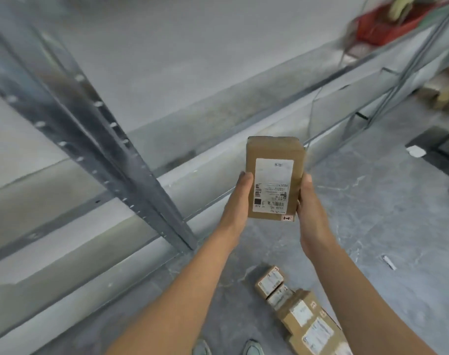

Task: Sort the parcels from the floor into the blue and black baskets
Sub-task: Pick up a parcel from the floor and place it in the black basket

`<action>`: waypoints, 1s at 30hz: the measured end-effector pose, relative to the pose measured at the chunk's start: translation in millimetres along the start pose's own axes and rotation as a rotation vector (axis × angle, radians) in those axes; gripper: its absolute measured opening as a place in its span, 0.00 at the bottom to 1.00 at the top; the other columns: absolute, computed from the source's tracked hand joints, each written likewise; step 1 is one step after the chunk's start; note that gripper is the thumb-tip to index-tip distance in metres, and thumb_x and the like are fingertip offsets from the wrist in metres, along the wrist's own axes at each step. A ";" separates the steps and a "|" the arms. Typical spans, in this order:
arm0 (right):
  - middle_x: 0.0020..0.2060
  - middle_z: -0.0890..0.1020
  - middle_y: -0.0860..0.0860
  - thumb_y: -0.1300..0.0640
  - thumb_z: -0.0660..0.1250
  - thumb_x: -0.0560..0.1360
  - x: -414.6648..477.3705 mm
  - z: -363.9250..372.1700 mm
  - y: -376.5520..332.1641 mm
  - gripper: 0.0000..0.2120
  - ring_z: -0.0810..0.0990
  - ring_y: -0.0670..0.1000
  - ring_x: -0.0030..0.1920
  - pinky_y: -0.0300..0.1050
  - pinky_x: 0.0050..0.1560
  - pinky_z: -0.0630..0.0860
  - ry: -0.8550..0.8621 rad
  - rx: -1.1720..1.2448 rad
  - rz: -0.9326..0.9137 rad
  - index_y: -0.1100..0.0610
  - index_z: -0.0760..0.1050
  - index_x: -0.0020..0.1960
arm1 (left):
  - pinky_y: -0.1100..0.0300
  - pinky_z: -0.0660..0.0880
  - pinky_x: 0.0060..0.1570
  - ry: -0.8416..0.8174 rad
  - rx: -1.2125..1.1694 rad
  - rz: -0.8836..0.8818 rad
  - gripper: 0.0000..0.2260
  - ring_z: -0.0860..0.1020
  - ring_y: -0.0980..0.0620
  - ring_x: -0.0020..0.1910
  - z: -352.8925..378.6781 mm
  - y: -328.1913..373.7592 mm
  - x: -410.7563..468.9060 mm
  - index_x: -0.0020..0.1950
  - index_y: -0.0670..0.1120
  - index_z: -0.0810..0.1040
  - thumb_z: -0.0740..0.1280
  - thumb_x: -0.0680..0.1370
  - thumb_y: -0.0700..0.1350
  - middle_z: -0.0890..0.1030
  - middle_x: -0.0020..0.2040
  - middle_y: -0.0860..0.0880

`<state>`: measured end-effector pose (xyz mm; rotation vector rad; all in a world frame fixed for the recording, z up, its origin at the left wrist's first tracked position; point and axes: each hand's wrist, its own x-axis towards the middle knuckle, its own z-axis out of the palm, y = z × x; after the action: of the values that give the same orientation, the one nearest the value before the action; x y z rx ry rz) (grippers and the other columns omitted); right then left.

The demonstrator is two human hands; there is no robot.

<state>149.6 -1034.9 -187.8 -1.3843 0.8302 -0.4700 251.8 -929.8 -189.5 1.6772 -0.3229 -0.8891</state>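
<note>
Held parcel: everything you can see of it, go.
The parcel is a small brown cardboard box, held upright in the air, broad face toward the camera. A white shipping label with barcodes covers most of that face; a small pale sticker sits at the lower right corner. The left hand grips its left edge, the right hand its right edge.

Just right of centre: brown parcel, upright, gripped between left hand and right hand, one thumb on each long side. White label turned to the camera, print upside down. At 5 o'clock, on grey floor: heap of labelled brown parcels, touching one another. At 9 o'clock: slanted metal post with holes. At 1 o'clock: red basket, blurred. At 6 o'clock: two shoe tips. At 3 o'clock: small white scrap on the floor.
</note>
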 end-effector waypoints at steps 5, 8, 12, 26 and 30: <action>0.54 0.87 0.37 0.40 0.46 0.88 -51.7 69.7 -52.9 0.24 0.83 0.34 0.54 0.33 0.52 0.76 -0.169 -0.017 -0.082 0.43 0.77 0.70 | 0.57 0.69 0.68 0.184 -0.056 0.120 0.22 0.78 0.66 0.60 -73.2 30.3 -81.2 0.74 0.65 0.72 0.48 0.84 0.67 0.81 0.61 0.64; 0.55 0.87 0.37 0.39 0.45 0.88 -97.8 118.0 -68.4 0.25 0.83 0.35 0.54 0.31 0.50 0.77 -0.278 -0.046 -0.113 0.42 0.77 0.70 | 0.65 0.74 0.61 0.287 -0.135 0.149 0.23 0.80 0.66 0.57 -120.4 27.5 -137.6 0.73 0.59 0.74 0.49 0.85 0.64 0.82 0.62 0.59; 0.55 0.87 0.39 0.38 0.46 0.87 -167.5 185.0 -79.4 0.24 0.84 0.38 0.55 0.41 0.56 0.76 -0.395 -0.037 -0.135 0.42 0.77 0.70 | 0.80 0.73 0.39 0.394 -0.201 0.181 0.22 0.80 0.73 0.47 -183.3 18.4 -225.0 0.72 0.56 0.74 0.49 0.87 0.59 0.83 0.56 0.61; 0.59 0.86 0.41 0.33 0.46 0.85 -444.8 405.0 -31.4 0.26 0.81 0.45 0.63 0.50 0.65 0.74 -0.892 -0.171 -0.084 0.38 0.79 0.66 | 0.61 0.70 0.70 0.890 -0.341 0.157 0.30 0.74 0.65 0.69 -380.0 -115.4 -512.8 0.78 0.61 0.69 0.52 0.80 0.73 0.76 0.73 0.59; 0.57 0.86 0.39 0.34 0.49 0.85 -507.7 456.5 -15.2 0.24 0.82 0.42 0.59 0.44 0.56 0.76 -1.015 -0.199 -0.059 0.40 0.79 0.68 | 0.69 0.73 0.55 1.061 -0.376 0.166 0.21 0.79 0.72 0.54 -410.7 -146.8 -582.1 0.71 0.59 0.75 0.51 0.85 0.64 0.82 0.61 0.61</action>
<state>166.7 -363.5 -64.3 -1.5809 -0.0029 0.2968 111.5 -225.1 -76.1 1.5106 0.4056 0.1338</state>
